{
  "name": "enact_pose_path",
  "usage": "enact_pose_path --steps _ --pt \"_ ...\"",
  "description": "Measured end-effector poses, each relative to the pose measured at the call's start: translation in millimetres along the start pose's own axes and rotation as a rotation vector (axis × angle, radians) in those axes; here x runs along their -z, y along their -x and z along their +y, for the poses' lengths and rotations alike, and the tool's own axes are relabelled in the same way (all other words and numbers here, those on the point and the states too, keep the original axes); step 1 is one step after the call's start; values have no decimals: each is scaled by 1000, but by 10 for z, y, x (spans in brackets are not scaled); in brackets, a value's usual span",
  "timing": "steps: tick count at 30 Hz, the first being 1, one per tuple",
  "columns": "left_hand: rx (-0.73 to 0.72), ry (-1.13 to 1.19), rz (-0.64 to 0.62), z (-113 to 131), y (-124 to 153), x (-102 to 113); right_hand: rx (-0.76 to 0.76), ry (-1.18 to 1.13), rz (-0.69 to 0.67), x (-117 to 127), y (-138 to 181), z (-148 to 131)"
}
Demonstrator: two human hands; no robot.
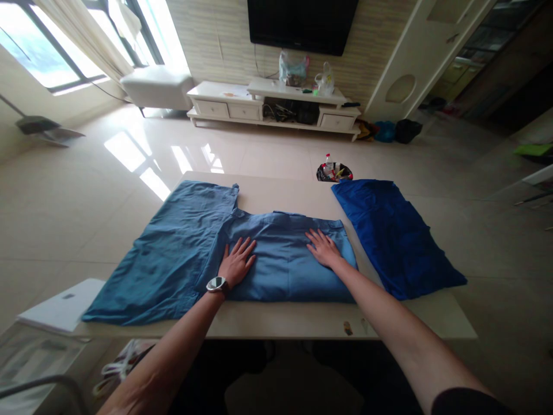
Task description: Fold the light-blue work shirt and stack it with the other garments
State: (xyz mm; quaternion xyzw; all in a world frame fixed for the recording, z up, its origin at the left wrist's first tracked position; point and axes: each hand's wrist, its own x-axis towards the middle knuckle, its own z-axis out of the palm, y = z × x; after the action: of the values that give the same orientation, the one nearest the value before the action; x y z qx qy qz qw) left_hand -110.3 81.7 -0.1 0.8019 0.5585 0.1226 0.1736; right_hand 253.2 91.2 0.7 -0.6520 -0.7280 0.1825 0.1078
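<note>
Sunlit patches (125,151) lie on a glossy pale tiled floor (268,154) near dark-framed windows (26,49); a low white drawered cabinet (245,112) stands below a black flat television (302,23) on a beige striped wall (207,43).

The middle garment (283,271) is matt woven cloth, mostly smooth with soft creases; the left garment (159,253) is matt cloth too, more finely wrinkled. The right garment (397,236) is cloth, deeply rumpled. Under them the bench (280,196) looks smooth with a dull sheen. The floor (268,151) is polished tile, glossy enough to mirror the windows (26,49). The watch (216,283) has a shiny, metal-looking case. The cabinet (211,109) looks smoothly painted, the bag (327,80) on it is thin crinkled plastic, and the bottle (328,163) is clear plastic. The curtain (82,34) is cloth.
</note>
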Motion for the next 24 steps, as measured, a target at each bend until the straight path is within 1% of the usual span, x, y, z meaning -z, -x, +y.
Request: enact_pose_path --steps 2,4,6,8,9,10,12,13,14,16,19,22,24 --pt "19 45 15 25 37 13 -32 -2 62 -19 179 91" --pt "27 77 55 100 149 53 -16 20 80 -9 487 160" --pt "50 60 129 175 382 100 76 54 52 20 907 219" --pt "104 -1 177 187 715 136 178 93 1 50 1385 301" --pt "129 -22 166 160 894 148 204 109 -19 61 1620 357" --pt "113 -26 115 111 1063 155 214 121 -31 68 1836 422" --pt "14 -20 -6 -25 1320 162 164 135 1 72 2174 561" --pt "-7 -20 -25 -98 1393 165 128 136 29 71 2284 624" --pt "-17 -22 -26 -162 1426 171 93 132 59 69 2352 675" --pt "-9 -35 7 -243 1391 195 47 107 108 75 2379 726" --pt "-22 -57 34 -236 1223 263 21 33 152 155 2254 690" --pt "-28 -53 48 -163 1107 373 21 -94 237 377 2129 576" --pt "-13 -40 89 -128 1093 493 54 -233 323 620 2119 466"
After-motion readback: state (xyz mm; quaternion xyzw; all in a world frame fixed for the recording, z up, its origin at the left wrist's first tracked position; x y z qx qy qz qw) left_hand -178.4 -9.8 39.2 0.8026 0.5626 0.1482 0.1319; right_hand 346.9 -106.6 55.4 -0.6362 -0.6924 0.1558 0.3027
